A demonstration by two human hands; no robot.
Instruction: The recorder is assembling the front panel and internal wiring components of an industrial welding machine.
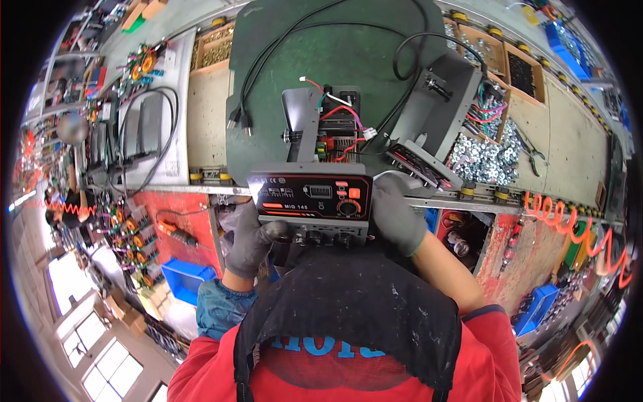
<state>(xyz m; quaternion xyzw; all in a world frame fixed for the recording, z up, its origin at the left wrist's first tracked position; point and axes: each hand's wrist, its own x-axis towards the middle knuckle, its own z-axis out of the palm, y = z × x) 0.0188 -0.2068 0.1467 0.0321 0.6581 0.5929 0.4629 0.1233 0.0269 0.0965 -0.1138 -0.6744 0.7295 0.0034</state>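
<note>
Dark apron bib (348, 315) over a red shirt fills the near edge; both gloved hands rise from it. Left hand (253, 241): grip closed around the lower left corner of the black front panel (309, 197), thumb lying on the row of knobs beneath. Panel stands at the near edge of the desk (207, 127), fronting an open chassis (331, 127) with red, white and black wiring exposed on the green mat (335, 47). Right hand (396, 213): grip wrapped on the panel's right edge. A second grey unit (435, 114) lies tilted just right, beside loose washers (485, 157). Judgement: panel is being seated against the chassis; next move calls for squaring it without pinching wires.
</note>
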